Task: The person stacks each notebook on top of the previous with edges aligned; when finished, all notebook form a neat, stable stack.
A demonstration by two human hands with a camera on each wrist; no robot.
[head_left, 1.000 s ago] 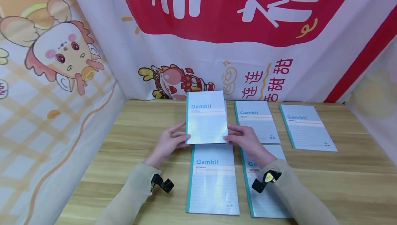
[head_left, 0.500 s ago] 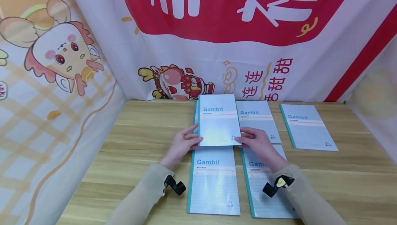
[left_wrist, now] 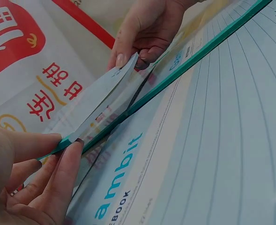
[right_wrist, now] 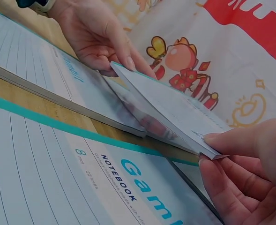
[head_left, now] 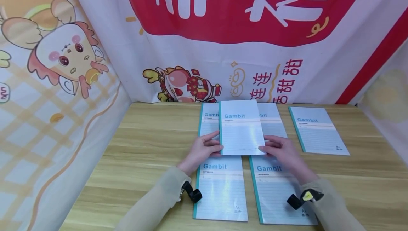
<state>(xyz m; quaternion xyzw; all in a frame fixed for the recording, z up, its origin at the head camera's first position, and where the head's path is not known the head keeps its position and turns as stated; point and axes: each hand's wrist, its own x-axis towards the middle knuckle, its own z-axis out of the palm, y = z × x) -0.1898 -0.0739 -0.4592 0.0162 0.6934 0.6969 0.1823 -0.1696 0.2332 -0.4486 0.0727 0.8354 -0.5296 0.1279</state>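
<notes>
Both hands hold one pale blue "Gambit" notebook (head_left: 241,132) with a teal spine, raised above the table. The left hand (head_left: 201,150) pinches its lower left corner, thumb on the cover and fingers beneath, as the left wrist view shows. At the lower right corner the right hand (head_left: 282,153) pinches it the same way. Beneath, the held notebook partly covers a back-left notebook (head_left: 208,121) and a back-middle notebook (head_left: 275,121). In front lie a front-left notebook (head_left: 221,192) and a front-right notebook (head_left: 275,195), the latter partly behind the right forearm.
Another matching notebook (head_left: 318,130) lies apart on the right of the wooden table (head_left: 153,132). A printed white and red cloth (head_left: 191,54) hangs along the table's back edge. A patterned cloth (head_left: 73,125) borders the left side.
Both hands have carried the held notebook to the right and slightly nearer, from over the back-left notebook to between it and the back-middle one. The notebooks on the table have not moved.
</notes>
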